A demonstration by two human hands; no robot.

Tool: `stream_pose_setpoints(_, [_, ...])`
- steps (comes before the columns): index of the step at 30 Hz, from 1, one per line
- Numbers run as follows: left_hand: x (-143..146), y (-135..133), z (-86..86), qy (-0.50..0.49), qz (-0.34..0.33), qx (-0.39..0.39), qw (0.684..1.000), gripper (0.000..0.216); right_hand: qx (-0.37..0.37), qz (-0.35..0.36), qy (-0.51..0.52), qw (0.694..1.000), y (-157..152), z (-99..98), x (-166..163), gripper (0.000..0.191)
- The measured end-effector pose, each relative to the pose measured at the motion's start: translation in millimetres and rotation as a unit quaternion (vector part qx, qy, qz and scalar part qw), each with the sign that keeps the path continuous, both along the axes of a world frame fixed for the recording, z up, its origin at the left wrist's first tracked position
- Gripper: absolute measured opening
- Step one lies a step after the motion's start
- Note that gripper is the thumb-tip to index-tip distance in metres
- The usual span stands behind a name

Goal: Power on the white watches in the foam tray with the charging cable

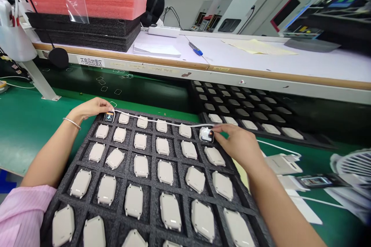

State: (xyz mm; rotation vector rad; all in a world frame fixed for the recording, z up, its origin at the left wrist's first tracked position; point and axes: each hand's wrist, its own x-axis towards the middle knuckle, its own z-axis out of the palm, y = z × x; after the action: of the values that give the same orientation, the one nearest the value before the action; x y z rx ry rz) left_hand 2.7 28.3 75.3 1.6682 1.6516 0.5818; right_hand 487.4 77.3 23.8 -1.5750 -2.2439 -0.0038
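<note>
A black foam tray point(150, 133) lies in front of me, its pockets holding several pale watch bodies point(140, 165), mostly backs up. At the far left corner, my left hand point(97, 109) pinches a smartwatch point(109, 116) with its screen lit. At the far right corner, my right hand point(236, 139) has thumb and fingers closed on the edge of a second smartwatch point(206, 134), whose screen is also lit. Between the two watches a white cable point(150, 119) stretches across the far row. How the cable joins each watch is hidden by my fingers.
Behind, a second black tray point(246, 102) with more watch bodies sits beneath a white shelf point(203, 60). The shelf carries red and black foam stacks point(87, 5) and a blue pen point(195, 48). On the right are a handheld device point(315, 181) and a white fan point(353, 170).
</note>
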Motion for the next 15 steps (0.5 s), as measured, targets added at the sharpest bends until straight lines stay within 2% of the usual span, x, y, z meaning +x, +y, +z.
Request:
stream_pose_setpoints(3, [15.2,-0.7,-1.5,0.095,0.097,0.109,0.985,0.038,0.034,-0.062,0.033,0.997,-2.9,1.4,-5.1,0.022])
stream_pose_setpoints(5, [27.7,-3.4,-1.7,0.127,0.106,0.179,0.970,0.032,0.026,-0.094,0.043,0.994,-3.6,3.8,-3.8,0.023])
stream_pose_setpoints(7, [39.0,-7.3,-1.0,0.111,0.043,0.190,0.975,0.031,0.015,-0.087,0.070,0.994,-4.2,7.0,-1.5,0.022])
stream_pose_setpoints(10, [49.7,-13.6,0.2,0.124,-0.069,0.151,0.978,0.027,0.015,-0.017,0.113,0.993,-8.8,12.0,-5.0,0.020])
stream_pose_setpoints(15, [57.0,-17.7,0.6,0.257,-0.118,0.147,0.948,0.020,-0.033,0.133,0.108,0.985,-23.7,20.5,-33.0,0.022])
